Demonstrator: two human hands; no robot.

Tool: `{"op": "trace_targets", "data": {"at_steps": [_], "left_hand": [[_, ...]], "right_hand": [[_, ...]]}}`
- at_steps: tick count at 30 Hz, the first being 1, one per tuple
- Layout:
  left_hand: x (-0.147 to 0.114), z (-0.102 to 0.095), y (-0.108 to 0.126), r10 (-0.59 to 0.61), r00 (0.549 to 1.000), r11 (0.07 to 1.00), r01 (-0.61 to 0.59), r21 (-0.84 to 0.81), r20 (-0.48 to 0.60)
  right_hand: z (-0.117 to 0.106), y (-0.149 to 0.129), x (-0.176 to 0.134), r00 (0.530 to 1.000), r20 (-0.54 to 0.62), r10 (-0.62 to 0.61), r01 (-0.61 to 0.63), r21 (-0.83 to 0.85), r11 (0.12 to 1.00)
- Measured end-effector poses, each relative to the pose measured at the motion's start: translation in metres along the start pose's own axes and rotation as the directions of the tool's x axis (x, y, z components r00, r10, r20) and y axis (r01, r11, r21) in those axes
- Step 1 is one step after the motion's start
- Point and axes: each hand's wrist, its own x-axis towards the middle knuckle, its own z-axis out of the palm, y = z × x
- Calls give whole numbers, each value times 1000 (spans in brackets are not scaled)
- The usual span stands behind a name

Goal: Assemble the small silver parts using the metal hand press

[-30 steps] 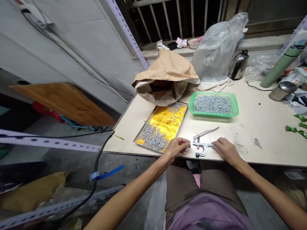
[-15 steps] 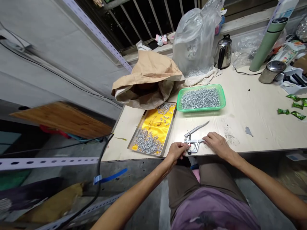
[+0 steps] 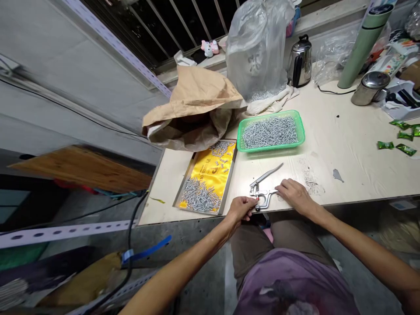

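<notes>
A pair of silver snap-fastener pliers (image 3: 263, 193) lies at the table's front edge, its two handles spread apart. My right hand (image 3: 295, 195) grips the end of its lower handle between thumb and fingers. At the jaw end, my left hand (image 3: 241, 209) is pinched closed against the tool; a bit of red shows by the fingertips, and whatever they hold is too small to make out. Left of the pliers, a shallow tray (image 3: 232, 171) lined with yellow cloth holds small silver metal parts. Behind them, a green plastic basket (image 3: 271, 149) is filled with similar parts.
An open brown paper bag (image 3: 200, 94) overlaps the tray's back end. Behind the basket stand a clear plastic bag (image 3: 256, 52) and a steel kettle (image 3: 300, 63). To the right are a green flask (image 3: 362, 50), a steel cup (image 3: 370, 89) and several green-wrapped sweets (image 3: 406, 149).
The camera view has shifted slightly. Both hands keep their places on the pliers, and the handles remain spread apart.
</notes>
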Motion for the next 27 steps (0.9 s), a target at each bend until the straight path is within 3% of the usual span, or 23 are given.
{"op": "trace_targets", "data": {"at_steps": [10, 16, 22, 27], "left_hand": [[-6, 2, 11, -64, 998, 993, 61, 96, 29], [-5, 2, 7, -65, 996, 992, 58, 109, 63], [-6, 1, 6, -17, 993, 998, 9, 68, 118], [-7, 3, 9, -52, 991, 995, 41, 85, 126]], "right_hand": [[-5, -1, 2, 998, 67, -12, 16, -59, 998], [-10, -6, 4, 981, 189, 34, -19, -80, 997], [-27, -5, 13, 936, 344, 79, -76, -22, 997], [-26, 9, 37, 944, 318, 91, -77, -57, 995]]}}
